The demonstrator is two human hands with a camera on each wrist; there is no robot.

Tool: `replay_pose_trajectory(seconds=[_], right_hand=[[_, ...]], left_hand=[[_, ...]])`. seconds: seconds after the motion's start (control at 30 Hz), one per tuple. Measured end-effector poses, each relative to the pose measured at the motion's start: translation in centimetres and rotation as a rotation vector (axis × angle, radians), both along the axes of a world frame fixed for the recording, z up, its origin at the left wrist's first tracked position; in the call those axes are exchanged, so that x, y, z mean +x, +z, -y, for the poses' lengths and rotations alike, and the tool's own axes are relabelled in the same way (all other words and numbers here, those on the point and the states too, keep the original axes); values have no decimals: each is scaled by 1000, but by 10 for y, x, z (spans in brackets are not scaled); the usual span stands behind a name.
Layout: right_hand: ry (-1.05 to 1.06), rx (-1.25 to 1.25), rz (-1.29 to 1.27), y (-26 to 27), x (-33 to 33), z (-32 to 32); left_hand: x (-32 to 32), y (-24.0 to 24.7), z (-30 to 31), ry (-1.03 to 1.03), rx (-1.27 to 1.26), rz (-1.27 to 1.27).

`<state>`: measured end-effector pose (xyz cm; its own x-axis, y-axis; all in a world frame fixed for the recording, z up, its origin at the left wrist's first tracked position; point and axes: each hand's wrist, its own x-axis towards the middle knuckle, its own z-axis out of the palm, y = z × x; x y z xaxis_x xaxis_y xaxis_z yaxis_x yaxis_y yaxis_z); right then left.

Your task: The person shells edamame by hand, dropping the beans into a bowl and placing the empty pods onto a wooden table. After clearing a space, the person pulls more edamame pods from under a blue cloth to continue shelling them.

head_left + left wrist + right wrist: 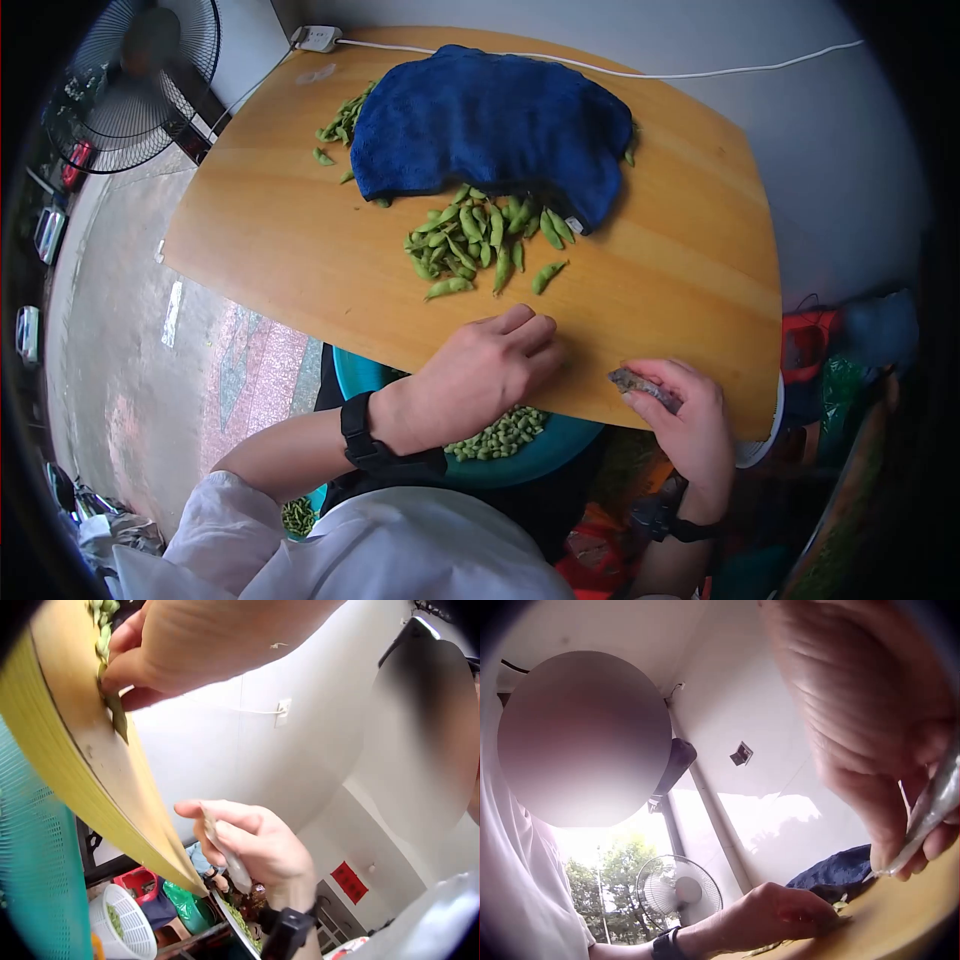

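Observation:
My left hand (pixel 490 365) is low over the table's near edge, fingers bent downward. In the left wrist view its thumb and fingers pinch a green soybean pod (pixel 116 716), which the back of the hand hides in the head view. To the right, my right hand (pixel 690 410) grips a small flat tool (pixel 645 388) with a thin pointed tip and a clear plastic-like wrapping (pixel 232 862). Just beyond the left hand lies a pile of green pods (pixel 465 240), with one loose pod (pixel 549 276) at its right.
A dark blue cloth (pixel 490 125) covers more pods on the wooden table (pixel 690 260). Below the near edge, a teal basin (pixel 575 440) holds shelled beans (pixel 500 435). A white cable (pixel 700 76) runs along the back, and a fan (pixel 140 90) stands at far left.

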<state>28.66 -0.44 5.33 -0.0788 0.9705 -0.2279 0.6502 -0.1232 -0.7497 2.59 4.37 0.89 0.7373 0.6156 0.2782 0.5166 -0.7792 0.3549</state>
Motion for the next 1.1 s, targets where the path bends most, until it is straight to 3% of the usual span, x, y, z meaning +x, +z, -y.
replay_pose_trajectory(seconds=[0.03,0.17,0.23,0.43,0.87,1.1], right_hand=[[-28,-3,-118,-10,-5,-8],[45,85,-156,-20,-24,-33],[139,121,15,-17,-27,-38],[25,-45,-167,-28,-25,-42],[34,-104,-192,-27,-25,-47],[84,-146,63,-6,-39,-61]], left_hand=[[-4,-1,7,38,0,53],[6,-19,22,185,42,200],[14,-26,22,274,84,335],[14,-26,21,265,13,358],[14,-23,17,237,-46,324],[16,-25,17,249,14,308]])
